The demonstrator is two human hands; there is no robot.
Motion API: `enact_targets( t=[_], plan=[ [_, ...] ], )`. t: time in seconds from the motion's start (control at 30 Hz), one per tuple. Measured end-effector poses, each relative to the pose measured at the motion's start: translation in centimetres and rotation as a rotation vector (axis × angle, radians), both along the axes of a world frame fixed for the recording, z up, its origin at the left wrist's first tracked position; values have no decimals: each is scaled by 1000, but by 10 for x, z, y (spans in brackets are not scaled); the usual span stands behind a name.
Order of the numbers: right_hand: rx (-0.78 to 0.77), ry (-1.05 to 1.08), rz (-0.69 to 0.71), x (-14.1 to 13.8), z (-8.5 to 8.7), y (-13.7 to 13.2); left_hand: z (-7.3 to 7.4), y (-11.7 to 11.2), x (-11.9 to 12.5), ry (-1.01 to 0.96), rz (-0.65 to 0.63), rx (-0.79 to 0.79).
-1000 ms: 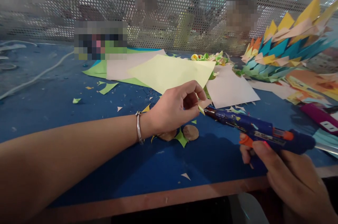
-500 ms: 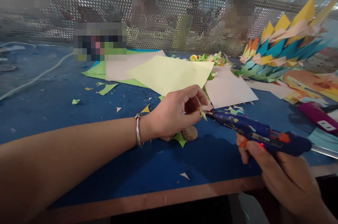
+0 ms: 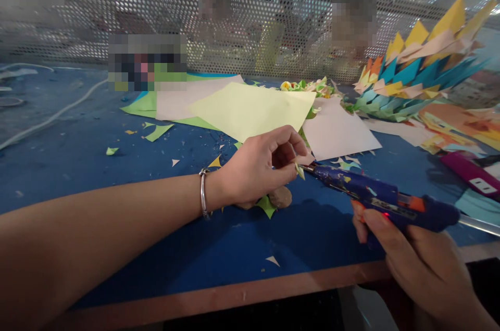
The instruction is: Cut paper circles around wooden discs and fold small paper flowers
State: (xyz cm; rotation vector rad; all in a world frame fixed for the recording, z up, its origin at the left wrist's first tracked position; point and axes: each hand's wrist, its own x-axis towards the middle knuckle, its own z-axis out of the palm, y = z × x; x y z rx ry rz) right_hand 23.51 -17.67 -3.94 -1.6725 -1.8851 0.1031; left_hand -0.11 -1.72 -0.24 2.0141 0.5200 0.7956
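Note:
My left hand (image 3: 269, 162) is closed in a pinch on a small pale yellow-green folded paper piece (image 3: 300, 171), with a bit of pink paper at the fingertips. My right hand (image 3: 422, 253) grips a dark blue hot glue gun (image 3: 363, 188) by its handle, fingers at the orange trigger. The gun's nozzle points left and meets or nearly meets the paper piece; the exact contact is too small to tell. A clear glue stick (image 3: 478, 225) sticks out of its rear end. Below my left hand lie a green paper scrap (image 3: 267, 207) and a round brownish thing (image 3: 281, 197).
Pale yellow sheets (image 3: 253, 110) and a white sheet (image 3: 341, 130) lie across the blue table (image 3: 148, 258). Layered folded-paper work (image 3: 417, 78) stands at the back right, near a purple tool (image 3: 469, 169). A white cord (image 3: 58, 112) runs at left. Perforated metal screen (image 3: 250, 24) stands behind.
The glue gun and my right hand have shifted very slightly left. My left hand keeps its pinch on the paper piece in nearly the same place.

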Motion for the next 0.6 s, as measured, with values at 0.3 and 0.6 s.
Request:
enact_targets(
  t=[0.3,0.6],
  plan=[
    [48,-55,1,-4,0,2,0,0,0,-7,-2,-4],
    [-9,-49,-4,5,-3,0,0,0,0,-22,7,-30]
  ],
)
